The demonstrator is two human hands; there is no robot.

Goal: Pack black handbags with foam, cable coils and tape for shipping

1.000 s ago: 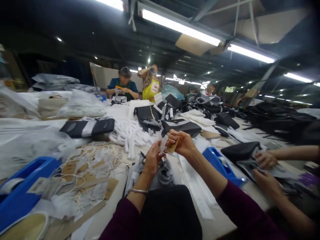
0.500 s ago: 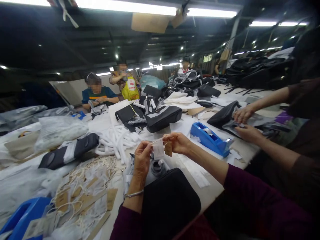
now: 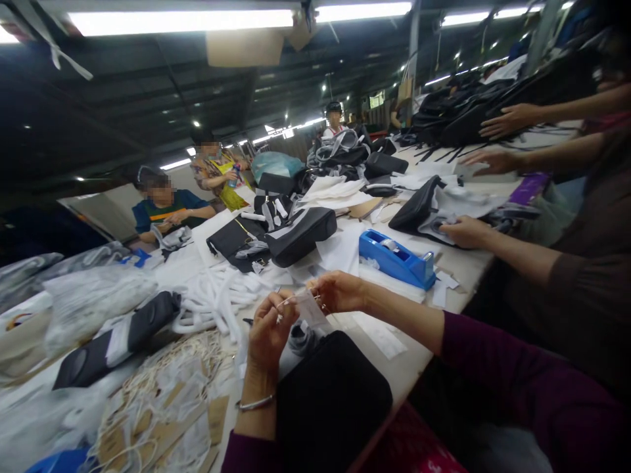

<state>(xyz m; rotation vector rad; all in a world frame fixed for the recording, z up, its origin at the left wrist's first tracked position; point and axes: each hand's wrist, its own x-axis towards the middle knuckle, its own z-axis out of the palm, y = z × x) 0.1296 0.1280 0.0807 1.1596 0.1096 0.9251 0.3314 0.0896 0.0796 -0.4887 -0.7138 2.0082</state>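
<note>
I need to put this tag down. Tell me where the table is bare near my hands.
Bare table lies between the black bag and the blue tape dispenser, apart from a flat white strip. The left hand and right hand pinch the white tag; left of them, strung tags and white tubes crowd it.

Just left of the blue tape dispenser (image 3: 394,259), the small tag (image 3: 311,307) held between the left hand (image 3: 266,332) and the right hand (image 3: 338,292) is blurred; its print cannot be read. Lower left of the dispenser, the black bag (image 3: 330,401) hides the near edge of the desk (image 3: 409,368). Far left of the dispenser, the heap of paper tags (image 3: 162,407) is smeared, and a blue thing (image 3: 59,462) is cut off by the bottom edge. Right of the dispenser, a co-worker's arm (image 3: 517,253) is cut off by the right edge.
</note>
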